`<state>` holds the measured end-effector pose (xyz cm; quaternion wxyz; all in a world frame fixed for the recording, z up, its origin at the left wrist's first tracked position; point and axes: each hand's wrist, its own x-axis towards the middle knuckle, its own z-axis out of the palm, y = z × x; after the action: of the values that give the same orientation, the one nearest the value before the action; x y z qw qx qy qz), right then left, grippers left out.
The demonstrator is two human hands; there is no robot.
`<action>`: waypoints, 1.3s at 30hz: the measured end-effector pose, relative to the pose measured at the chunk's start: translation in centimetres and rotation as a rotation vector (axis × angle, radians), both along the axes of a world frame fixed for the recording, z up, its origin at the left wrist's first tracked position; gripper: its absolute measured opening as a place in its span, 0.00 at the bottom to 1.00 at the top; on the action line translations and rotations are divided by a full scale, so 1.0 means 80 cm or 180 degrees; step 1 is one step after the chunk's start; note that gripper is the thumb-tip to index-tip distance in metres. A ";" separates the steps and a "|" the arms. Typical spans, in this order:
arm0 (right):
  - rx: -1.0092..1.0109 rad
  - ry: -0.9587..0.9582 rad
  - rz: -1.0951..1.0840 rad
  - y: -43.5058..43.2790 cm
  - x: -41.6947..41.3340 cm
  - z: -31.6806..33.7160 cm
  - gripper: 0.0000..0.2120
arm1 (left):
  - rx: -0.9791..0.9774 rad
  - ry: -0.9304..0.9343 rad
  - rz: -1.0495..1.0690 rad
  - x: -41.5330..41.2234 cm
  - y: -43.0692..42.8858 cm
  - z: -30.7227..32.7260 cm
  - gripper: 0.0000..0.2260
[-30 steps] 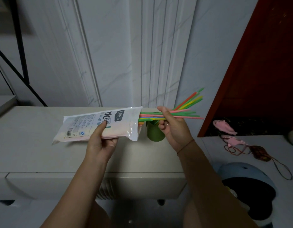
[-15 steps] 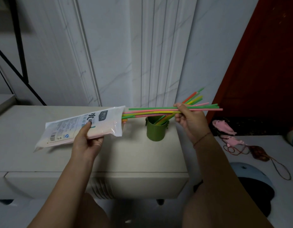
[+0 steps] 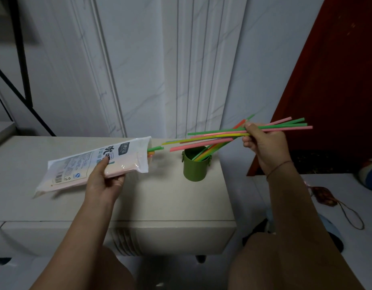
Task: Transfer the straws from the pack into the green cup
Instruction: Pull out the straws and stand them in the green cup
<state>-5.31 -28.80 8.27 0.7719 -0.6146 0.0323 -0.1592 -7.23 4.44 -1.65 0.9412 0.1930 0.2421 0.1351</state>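
With the right hand point(image 3: 264, 145) pinching a bundle of straws point(image 3: 222, 136) lying near-horizontal, free ends over the green cup point(image 3: 195, 167), they need tipping down; left hand point(image 3: 104, 181) grips the pack point(image 3: 93, 164) above the worktop point(image 3: 160, 195).

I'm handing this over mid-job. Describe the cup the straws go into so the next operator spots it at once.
Start at the pale cream cabinet top against the white panelled wall and go to its right end. There stands a small olive-green cylindrical cup with little side lugs, just below the fan of coloured straws in the right hand. It alone stands on that surface, with straws already leaning inside.
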 end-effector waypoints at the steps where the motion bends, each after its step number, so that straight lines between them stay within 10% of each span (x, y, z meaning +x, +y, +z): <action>1: -0.0055 -0.0032 -0.0051 -0.003 -0.002 0.005 0.05 | 0.0005 -0.0006 -0.0015 0.000 -0.002 0.001 0.16; 39: -0.0952 -0.0221 -0.0253 -0.035 -0.012 0.046 0.06 | -0.0034 -0.0163 -0.0119 0.001 -0.021 0.016 0.16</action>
<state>-6.27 -31.57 11.93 0.6655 -0.7151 0.0058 -0.2139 -7.11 2.72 -0.34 0.9505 0.1890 0.2150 0.1211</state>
